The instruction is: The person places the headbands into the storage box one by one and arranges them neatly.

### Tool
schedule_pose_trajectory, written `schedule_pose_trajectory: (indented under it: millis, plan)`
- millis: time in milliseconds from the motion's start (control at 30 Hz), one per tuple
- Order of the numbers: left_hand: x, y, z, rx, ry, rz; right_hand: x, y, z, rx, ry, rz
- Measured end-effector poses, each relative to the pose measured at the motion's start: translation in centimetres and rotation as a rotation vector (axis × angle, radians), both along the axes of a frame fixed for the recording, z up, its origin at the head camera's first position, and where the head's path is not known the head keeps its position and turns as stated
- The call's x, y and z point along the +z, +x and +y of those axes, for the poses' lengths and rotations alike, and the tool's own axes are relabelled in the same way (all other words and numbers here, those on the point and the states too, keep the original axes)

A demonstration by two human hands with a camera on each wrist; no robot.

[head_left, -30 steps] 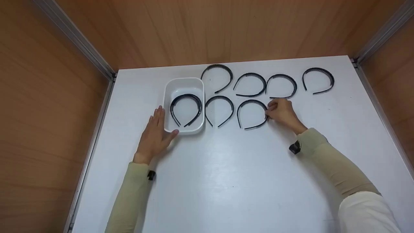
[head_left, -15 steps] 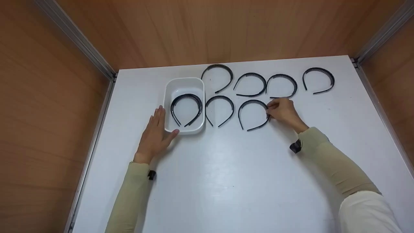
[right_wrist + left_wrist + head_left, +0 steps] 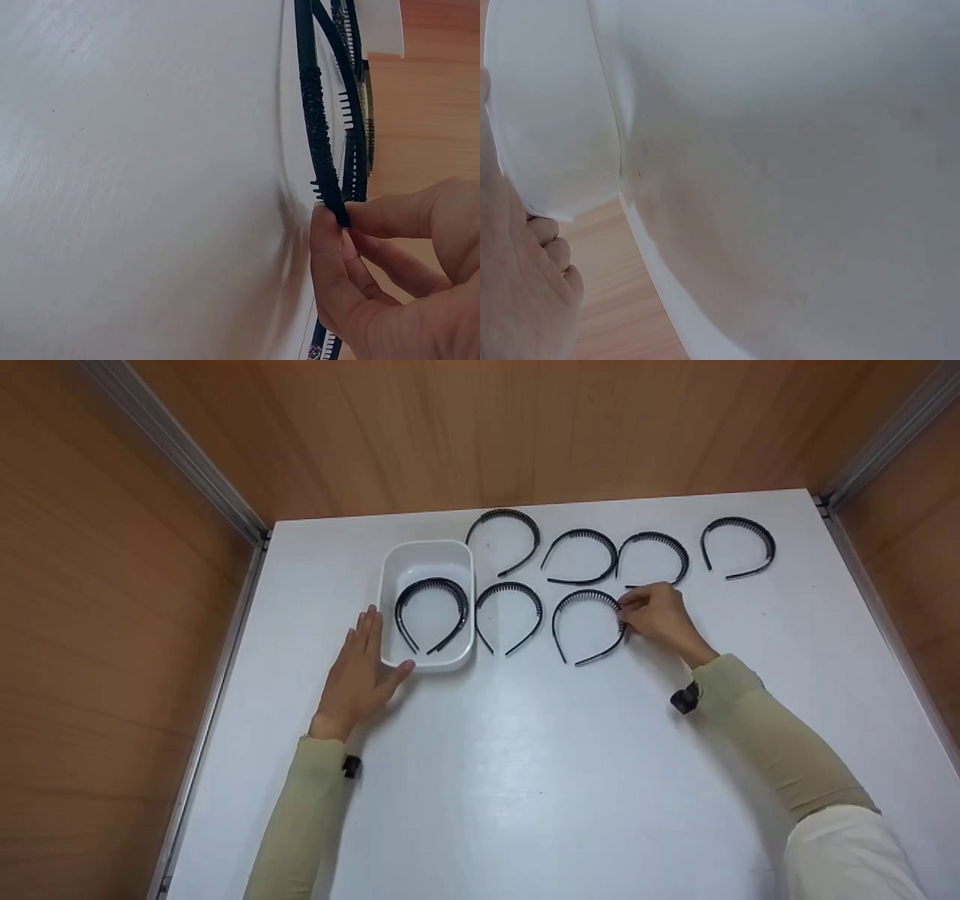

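Observation:
A black toothed headband (image 3: 587, 594) is pinched at its right side between the thumb and fingers of my right hand (image 3: 658, 619). The right wrist view shows the same headband (image 3: 316, 127) between my fingertips, its teeth along one edge. My left hand (image 3: 352, 679) rests with straight fingers along the left side and near corner of a white plastic tub (image 3: 427, 550). Inside the tub lie nested black headbands (image 3: 433, 583); how many cannot be told. In the left wrist view my palm (image 3: 525, 300) lies against the tub wall (image 3: 555, 112).
Beside the tub's right wall lies another headband (image 3: 510, 586). Behind it, a back row holds headbands (image 3: 507, 513), (image 3: 592, 534), (image 3: 660, 537) and one at far right (image 3: 739, 521). Wooden panels (image 3: 480, 435) enclose the white table (image 3: 510, 780).
The headband in my right hand has shifted slightly right and turned a little, its open ends now lower. My left hand and the tub have not moved.

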State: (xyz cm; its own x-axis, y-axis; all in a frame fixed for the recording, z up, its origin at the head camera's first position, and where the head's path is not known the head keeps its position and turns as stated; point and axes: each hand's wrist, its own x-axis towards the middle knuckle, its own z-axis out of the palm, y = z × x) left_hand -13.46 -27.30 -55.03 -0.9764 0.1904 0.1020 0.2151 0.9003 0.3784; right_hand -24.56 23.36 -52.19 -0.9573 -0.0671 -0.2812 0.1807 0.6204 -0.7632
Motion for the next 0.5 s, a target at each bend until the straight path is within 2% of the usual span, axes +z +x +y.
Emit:
schedule_pose_trajectory:
  millis: [233, 500]
  plan:
    - [-0.2, -0.1, 0.0, 0.0, -0.003, 0.005, 0.8, -0.3, 0.3, -0.006, -0.024, 0.014]
    - [-0.1, 0.0, 0.0, -0.002, -0.005, 0.028, 2.3, -0.7, 0.7, -0.018, -0.087, 0.034]
